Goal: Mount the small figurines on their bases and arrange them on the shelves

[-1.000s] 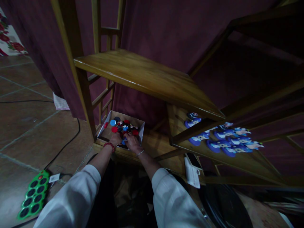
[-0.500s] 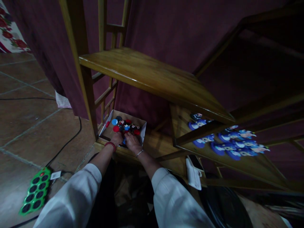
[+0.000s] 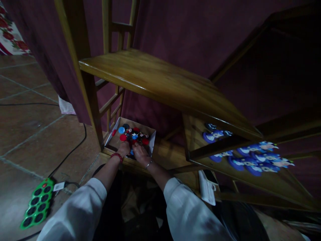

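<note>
A shallow open box [image 3: 151, 144] sits on the low shelf, holding several small figurines [image 3: 134, 136] with red, black and blue parts. Over the box's near side, my left hand [image 3: 123, 148], with a red bead bracelet at the wrist, has its fingers curled down. Close beside it is my right hand [image 3: 140, 154], wearing a thin bracelet, its fingers also bent and pressed together. A small blue piece [image 3: 131, 152] shows between the two hands. What the fingertips hold is hidden. Round red and blue discs [image 3: 121, 130] lie at the box's left.
A wooden shelf board [image 3: 155, 82] overhangs the box. Several blue-and-white figurines [image 3: 253, 159] stand on the shelf at right. A phone [image 3: 210, 176] lies on white packaging [image 3: 207, 189]. On the tiled floor at left is a green power strip [image 3: 38, 203] with a black cord.
The view has shifted slightly, so the right-hand shelf and figurines appear farther right and lower. Both hands stay together at the box's near side, with little visible movement.
</note>
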`<action>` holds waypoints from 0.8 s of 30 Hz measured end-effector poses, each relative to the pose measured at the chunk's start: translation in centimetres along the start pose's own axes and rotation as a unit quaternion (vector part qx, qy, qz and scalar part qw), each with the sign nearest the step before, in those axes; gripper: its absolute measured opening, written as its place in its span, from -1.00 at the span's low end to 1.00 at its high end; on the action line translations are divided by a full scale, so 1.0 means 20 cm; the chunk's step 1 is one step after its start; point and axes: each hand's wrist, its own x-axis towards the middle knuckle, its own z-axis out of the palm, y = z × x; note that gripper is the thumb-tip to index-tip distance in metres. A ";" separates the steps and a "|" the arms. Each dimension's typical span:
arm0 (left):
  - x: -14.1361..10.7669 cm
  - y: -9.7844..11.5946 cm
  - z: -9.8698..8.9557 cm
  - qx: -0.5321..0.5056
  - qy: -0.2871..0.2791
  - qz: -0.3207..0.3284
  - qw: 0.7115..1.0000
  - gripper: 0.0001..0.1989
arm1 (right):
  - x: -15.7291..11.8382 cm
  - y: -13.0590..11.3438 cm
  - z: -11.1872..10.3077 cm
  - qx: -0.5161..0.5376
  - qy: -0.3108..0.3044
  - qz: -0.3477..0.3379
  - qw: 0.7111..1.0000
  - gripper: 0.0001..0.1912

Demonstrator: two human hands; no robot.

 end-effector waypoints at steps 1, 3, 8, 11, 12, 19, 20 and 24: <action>0.00 0.00 0.00 -0.002 -0.006 0.000 1.000 -0.82 | 0.00 0.00 0.00 -0.004 -0.005 -0.004 1.000 -0.70; 0.01 0.00 0.00 -0.009 -0.016 -0.004 1.000 -0.82 | 0.01 0.01 0.01 -0.004 -0.012 -0.009 1.000 -0.71; 0.00 0.00 0.01 0.013 -0.007 -0.003 1.000 -0.81 | 0.01 0.01 0.01 0.010 -0.002 -0.004 1.000 -0.70; 0.00 0.01 0.01 0.042 0.007 0.008 0.999 -0.84 | 0.00 0.01 0.01 0.004 0.008 -0.005 1.000 -0.68; -0.01 0.01 0.01 0.051 0.012 0.011 0.999 -0.84 | 0.00 0.01 0.01 0.000 0.012 -0.010 1.000 -0.67; -0.04 0.03 0.02 0.103 0.041 0.033 0.993 -0.76 | 0.01 0.02 0.01 0.007 0.013 -0.026 1.000 -0.67; -0.04 0.03 0.03 0.108 0.043 0.033 0.993 -0.75 | 0.00 0.03 0.01 0.013 0.013 -0.023 1.000 -0.67; -0.05 0.02 0.02 0.123 0.049 0.051 0.990 -0.69 | 0.00 0.05 0.03 0.038 0.020 0.000 0.999 -0.70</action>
